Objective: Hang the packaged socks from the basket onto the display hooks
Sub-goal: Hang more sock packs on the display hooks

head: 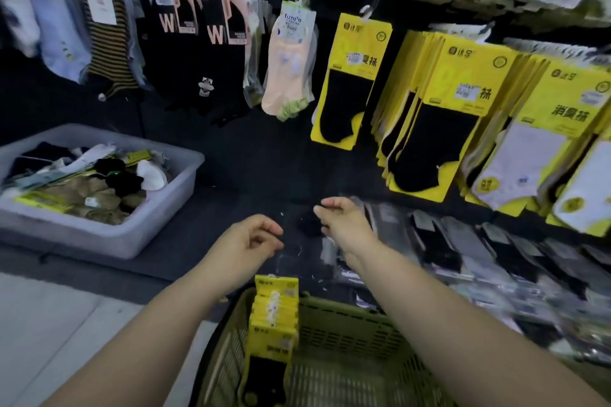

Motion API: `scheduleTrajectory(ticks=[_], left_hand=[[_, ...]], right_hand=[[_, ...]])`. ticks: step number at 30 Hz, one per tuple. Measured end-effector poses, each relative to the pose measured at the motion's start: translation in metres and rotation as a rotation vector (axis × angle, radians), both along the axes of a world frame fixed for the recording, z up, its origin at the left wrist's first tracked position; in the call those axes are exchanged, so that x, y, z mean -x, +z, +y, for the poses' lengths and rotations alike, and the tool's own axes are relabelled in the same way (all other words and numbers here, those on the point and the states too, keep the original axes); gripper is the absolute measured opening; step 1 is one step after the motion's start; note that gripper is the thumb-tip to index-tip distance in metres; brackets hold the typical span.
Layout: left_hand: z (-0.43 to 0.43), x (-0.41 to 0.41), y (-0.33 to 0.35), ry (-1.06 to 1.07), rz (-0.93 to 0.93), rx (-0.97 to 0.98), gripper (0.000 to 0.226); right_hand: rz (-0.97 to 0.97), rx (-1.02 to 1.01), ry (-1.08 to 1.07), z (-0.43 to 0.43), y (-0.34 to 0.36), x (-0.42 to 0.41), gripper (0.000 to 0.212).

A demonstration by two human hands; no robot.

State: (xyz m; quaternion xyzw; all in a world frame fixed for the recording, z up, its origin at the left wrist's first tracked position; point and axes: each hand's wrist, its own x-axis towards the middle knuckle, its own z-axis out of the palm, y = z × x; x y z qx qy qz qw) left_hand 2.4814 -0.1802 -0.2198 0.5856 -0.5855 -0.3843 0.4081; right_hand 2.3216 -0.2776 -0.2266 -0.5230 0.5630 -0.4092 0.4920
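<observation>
Both hands are reaching out above the basket (pixel 350 320) — the left hand (pixel 248 238) and right hand (pixel 344 225) each seem to be pinching an edge of a clear sock packet (pixel 305 228) held between them, though blur is making that uncertain. The slick film could be slipping free, or missing the display hooks (pixel 372 6) against that dark wall (pixel 43 99). Yellow sock packs (pixel 274 317) are waiting just below the left wrist; a grey bin (pixel 158 218) is sitting on the dark surface (pixel 231 208) well left of it.

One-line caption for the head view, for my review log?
Left hand and right hand hold a clear sock pack above the basket, below hung yellow packs.
</observation>
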Motion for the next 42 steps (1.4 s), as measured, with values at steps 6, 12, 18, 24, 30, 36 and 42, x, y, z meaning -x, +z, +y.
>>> scheduleTrajectory(ticks=[6,12,18,24,30,36,42], left_hand=[[0.028,-0.025,-0.05,-0.086,-0.247,-0.194,0.006],[0.031,-0.032,-0.095,-0.252,-0.575,-0.337,0.011],[0.026,-0.033,-0.114,-0.365,-0.686,-0.486,0.02],[0.019,-0.036,-0.122,-0.33,-0.681,-0.514,0.047],[0.023,-0.038,-0.134,-0.154,-0.312,-0.513,0.085],[0.026,-0.025,-0.133,-0.118,0.01,-0.441,0.043],[0.018,-0.033,-0.128,0.096,-0.194,-0.366,0.029]], right_hand=[[0.05,-0.195,0.158,0.049,-0.101,0.001,0.021],[0.646,-0.068,0.347,0.078,-0.196,-0.007,0.036],[0.862,0.099,0.279,0.087,-0.229,-0.02,0.04],[0.643,-0.006,0.27,0.091,-0.226,-0.009,0.033],[0.064,-0.03,0.221,0.099,-0.163,0.014,0.017],[-0.332,-0.031,0.086,0.094,-0.136,0.002,0.017],[0.126,0.001,-0.06,0.074,-0.182,-0.008,0.008]])
